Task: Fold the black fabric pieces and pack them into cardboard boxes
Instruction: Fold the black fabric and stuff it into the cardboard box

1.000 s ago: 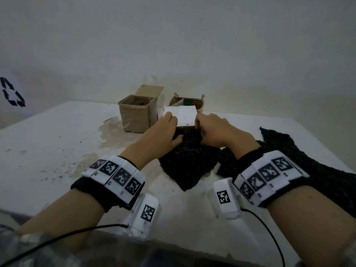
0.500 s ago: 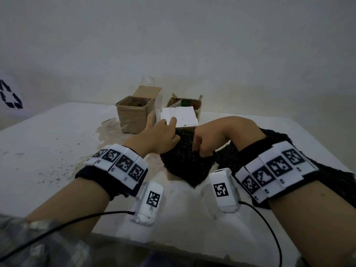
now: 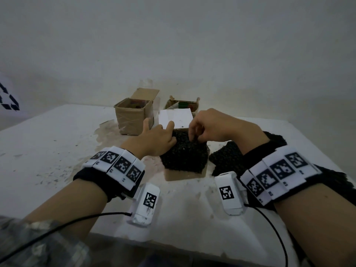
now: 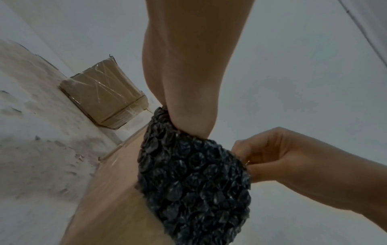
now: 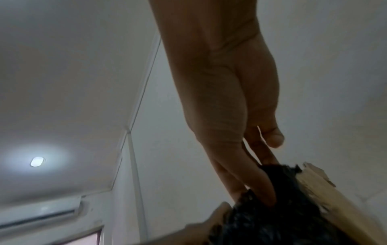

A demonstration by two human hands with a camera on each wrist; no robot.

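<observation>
A bundled black fabric piece (image 3: 184, 157) bulges from the top of a cardboard box (image 3: 185, 175) at the table's middle and hangs over its front wall. The box's white flap (image 3: 175, 118) stands open behind it. My left hand (image 3: 154, 138) presses on the bundle's left top with fingers stretched out; in the left wrist view its palm bears on the fabric (image 4: 194, 187). My right hand (image 3: 204, 128) reaches down from above, and in the right wrist view its straight fingers (image 5: 259, 187) push into the fabric (image 5: 272, 220) beside the box wall (image 5: 326, 195), thumb free.
Two more cardboard boxes stand at the back: an open one (image 3: 133, 118) on the left and a lower one (image 3: 183, 104) behind the white flap. More black fabric (image 3: 227, 157) lies on the table (image 3: 57, 151) to the right, partly under my right forearm. A wall lies close behind.
The fabric that hung spread down in front of the flap has been gathered and pushed up into the box; the box's front wall now shows. Both hands rose onto the bundle's top.
</observation>
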